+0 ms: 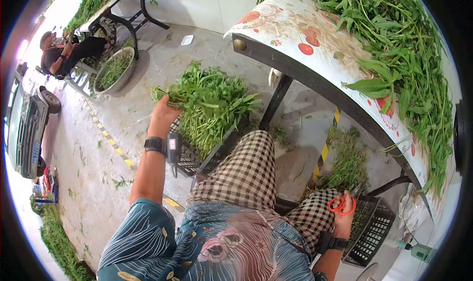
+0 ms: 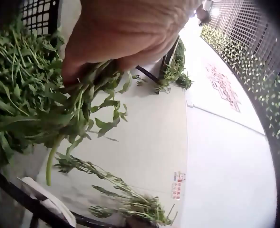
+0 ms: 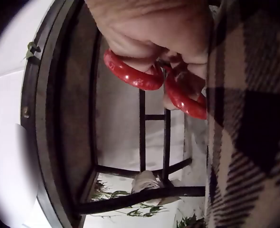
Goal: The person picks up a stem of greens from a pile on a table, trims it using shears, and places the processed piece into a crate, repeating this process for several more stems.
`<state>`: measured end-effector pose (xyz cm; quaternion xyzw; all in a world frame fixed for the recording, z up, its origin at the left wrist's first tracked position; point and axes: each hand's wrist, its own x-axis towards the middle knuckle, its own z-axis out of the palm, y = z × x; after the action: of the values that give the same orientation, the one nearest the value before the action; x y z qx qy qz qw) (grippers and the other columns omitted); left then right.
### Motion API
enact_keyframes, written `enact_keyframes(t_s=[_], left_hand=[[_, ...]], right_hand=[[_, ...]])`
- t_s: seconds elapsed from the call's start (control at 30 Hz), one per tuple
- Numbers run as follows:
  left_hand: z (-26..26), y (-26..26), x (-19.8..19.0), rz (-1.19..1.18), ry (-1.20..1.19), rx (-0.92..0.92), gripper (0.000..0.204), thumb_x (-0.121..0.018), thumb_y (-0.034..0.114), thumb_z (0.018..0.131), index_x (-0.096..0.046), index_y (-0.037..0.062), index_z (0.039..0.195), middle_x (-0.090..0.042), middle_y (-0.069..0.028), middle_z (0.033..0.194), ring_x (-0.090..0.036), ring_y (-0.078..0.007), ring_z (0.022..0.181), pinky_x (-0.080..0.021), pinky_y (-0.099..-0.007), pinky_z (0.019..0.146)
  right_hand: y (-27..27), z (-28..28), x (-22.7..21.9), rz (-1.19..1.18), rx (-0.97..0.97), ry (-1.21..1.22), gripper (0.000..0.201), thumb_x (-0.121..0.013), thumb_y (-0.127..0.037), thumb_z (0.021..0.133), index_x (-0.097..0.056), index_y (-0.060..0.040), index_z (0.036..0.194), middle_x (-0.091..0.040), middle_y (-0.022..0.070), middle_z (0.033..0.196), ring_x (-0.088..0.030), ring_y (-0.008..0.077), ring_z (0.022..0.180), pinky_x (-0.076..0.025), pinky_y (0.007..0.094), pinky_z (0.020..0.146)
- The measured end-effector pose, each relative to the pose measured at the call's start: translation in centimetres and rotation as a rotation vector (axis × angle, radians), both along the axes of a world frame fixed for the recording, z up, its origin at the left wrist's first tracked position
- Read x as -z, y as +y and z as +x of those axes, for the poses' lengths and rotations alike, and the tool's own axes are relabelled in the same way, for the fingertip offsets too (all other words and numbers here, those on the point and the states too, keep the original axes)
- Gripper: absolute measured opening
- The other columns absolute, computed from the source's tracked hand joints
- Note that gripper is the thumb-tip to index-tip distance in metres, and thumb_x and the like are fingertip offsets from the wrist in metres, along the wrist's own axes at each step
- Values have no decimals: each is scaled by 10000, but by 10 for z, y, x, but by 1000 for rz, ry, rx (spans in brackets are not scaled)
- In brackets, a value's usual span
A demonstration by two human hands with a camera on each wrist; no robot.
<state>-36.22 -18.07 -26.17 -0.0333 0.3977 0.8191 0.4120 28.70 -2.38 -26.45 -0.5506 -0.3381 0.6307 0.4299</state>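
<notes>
My left hand [image 1: 164, 117] holds a small bunch of leafy green stems [image 1: 194, 98] over a black plastic crate [image 1: 187, 155] heaped with the same greens [image 1: 207, 131]. In the left wrist view the fingers of the left hand [image 2: 125, 35] curl over the bunch [image 2: 85, 102], its leaves and one thick stem hanging down. Low at the right, beside the checked trouser leg, my right hand [image 1: 344, 217] grips red-handled scissors [image 1: 340, 205], their blades pointing away. The right wrist view shows the red loops [image 3: 135, 78] around the fingers of the right hand [image 3: 149, 28].
A cloth-covered table [image 1: 295, 22] piled with greens [image 1: 394, 44] curves along the right. Below it stand a second black crate [image 1: 372, 229] and loose stems [image 1: 345, 155]. Further off are a round tub [image 1: 118, 84], a seated person [image 1: 61, 54] and a parked vehicle [image 1: 29, 128].
</notes>
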Motion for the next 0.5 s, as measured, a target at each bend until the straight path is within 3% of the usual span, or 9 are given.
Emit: enact_keyframes(t_s=[0.07,0.2,0.27,0.37,0.43,0.47,0.5], left_hand=[[5,18,-25,5,-99,-140,295,-333,185,965,-473,17,1164,-507,-136,1219,-456,-290,1143,-303,-460,1032],[-7,37,-33,-18,-106,-310,324,-287,206,982,-462,-9,1150,-499,-138,1219,-434,-268,1153,-300,-448,1024],[-32,26,6,-50,368,-104,277,-341,162,967,-462,-20,1137,-517,-134,1192,-464,-249,1117,-346,-407,991],[-28,25,6,-183,618,-30,243,-502,61,893,-466,-31,1115,-564,-111,1112,-533,-192,1002,-440,-287,874],[-1,30,-12,-514,984,-24,271,-549,36,861,-468,-31,1111,-577,-100,1087,-548,-173,962,-459,-253,830],[-16,31,16,-598,1063,-60,366,-612,145,833,-470,-18,1129,-601,-98,1022,-580,-171,885,-461,-273,789],[-24,43,37,-409,748,-154,320,-550,177,878,-479,-9,1128,-586,-118,1063,-563,-191,933,-454,-301,827]], right_hand=[[-3,-6,-7,-8,10,-28,375,-546,-339,890,-497,-35,1104,-564,74,817,-518,122,660,-447,260,545],[-4,-14,-15,-29,13,-34,353,-540,-318,898,-498,-32,1101,-566,70,800,-523,126,656,-449,260,549],[-2,-17,-16,-63,28,-66,320,-535,-301,904,-515,-41,1088,-582,69,793,-536,130,656,-455,259,550],[-2,-22,-20,-55,27,-86,304,-537,-299,903,-528,-50,1077,-593,69,803,-542,128,656,-456,255,532],[1,-21,-16,-65,28,-78,319,-536,-302,903,-521,-51,1099,-595,72,803,-543,129,646,-458,256,516],[2,-21,-13,-56,26,-83,336,-533,-309,904,-514,-44,1111,-595,77,798,-542,131,637,-461,259,513],[2,-21,-12,-47,24,-89,353,-530,-315,906,-507,-38,1122,-596,81,792,-540,133,627,-464,261,511]])
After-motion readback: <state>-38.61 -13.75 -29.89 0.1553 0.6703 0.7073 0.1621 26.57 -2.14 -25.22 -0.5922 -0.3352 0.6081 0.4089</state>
